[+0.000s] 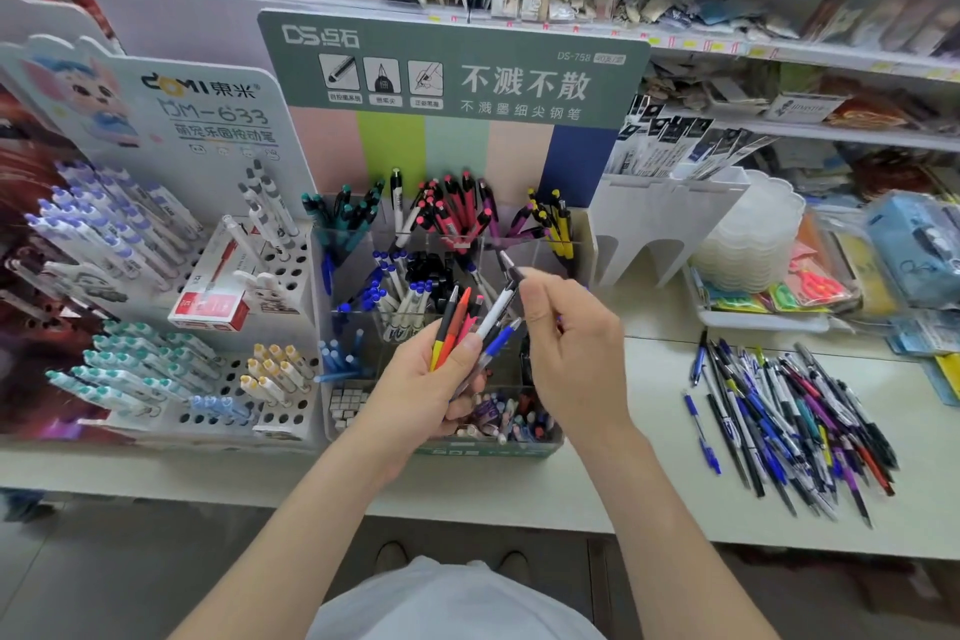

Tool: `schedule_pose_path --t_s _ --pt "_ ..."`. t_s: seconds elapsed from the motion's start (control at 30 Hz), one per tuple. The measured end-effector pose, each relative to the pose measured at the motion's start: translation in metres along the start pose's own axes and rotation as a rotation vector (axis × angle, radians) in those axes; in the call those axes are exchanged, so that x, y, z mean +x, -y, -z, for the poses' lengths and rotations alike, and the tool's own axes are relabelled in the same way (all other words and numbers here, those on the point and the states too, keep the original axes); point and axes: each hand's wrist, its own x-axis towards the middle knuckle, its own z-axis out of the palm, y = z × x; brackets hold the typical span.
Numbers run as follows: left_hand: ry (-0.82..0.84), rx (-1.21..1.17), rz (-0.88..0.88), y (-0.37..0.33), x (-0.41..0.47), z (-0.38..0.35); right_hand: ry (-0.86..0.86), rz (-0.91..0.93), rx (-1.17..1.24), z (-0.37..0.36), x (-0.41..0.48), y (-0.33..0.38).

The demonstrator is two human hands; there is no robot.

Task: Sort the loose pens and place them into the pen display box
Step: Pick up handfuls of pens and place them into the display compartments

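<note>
Pens (460,327) look light, stiff, slick; left hand (415,395) grips a bunch, right hand (566,343) pinches one's upper barrel.

The pen display box (483,450) is seen at the middle of the counter (597,494), with shelves (727,52) behind it. Just beside it on the left, a pen rack (171,424) is stood, and a small carton (210,299) is laid on that rack. To the right, well apart from the box, the loose pens (789,411) are spread on the counter, a tray (753,320) behind them. Before the box, a bundle of pens (457,322) is gripped in the left hand (415,385); a single pen (496,309) is pinched by the right hand (571,343).
</note>
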Motion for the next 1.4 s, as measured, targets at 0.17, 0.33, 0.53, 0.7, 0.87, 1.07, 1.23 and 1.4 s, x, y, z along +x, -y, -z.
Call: schedule_pose_path --t_s 0.17,0.33,0.53,0.7,0.87,1.07,1.23,1.4 --pt "0.026 0.196 -0.047 -0.007 0.002 0.012 0.289 -0.230 0.052 0.001 0.007 -0.010" --pt "0.039 0.210 -0.074 -0.017 0.001 0.029 0.556 -0.219 0.228 0.015 0.021 -0.014" --pt "-0.076 0.207 -0.109 -0.026 0.003 0.044 0.615 -0.134 0.048 0.009 0.037 -0.007" --pt "-0.050 0.148 -0.109 -0.034 0.005 0.055 0.621 -0.138 0.136 -0.005 0.042 0.001" --pt "-0.125 0.097 -0.139 -0.034 0.008 0.063 0.461 -0.150 0.246 -0.014 0.055 0.016" --pt "-0.306 -0.104 -0.118 -0.020 0.016 0.071 -0.018 0.090 -0.006 -0.039 0.086 0.039" --pt "-0.273 -0.143 -0.094 -0.010 0.016 0.072 0.191 0.341 -0.572 -0.064 0.104 0.059" --pt "-0.245 -0.187 -0.075 -0.011 0.015 0.076 0.484 0.242 -0.925 -0.062 0.117 0.096"
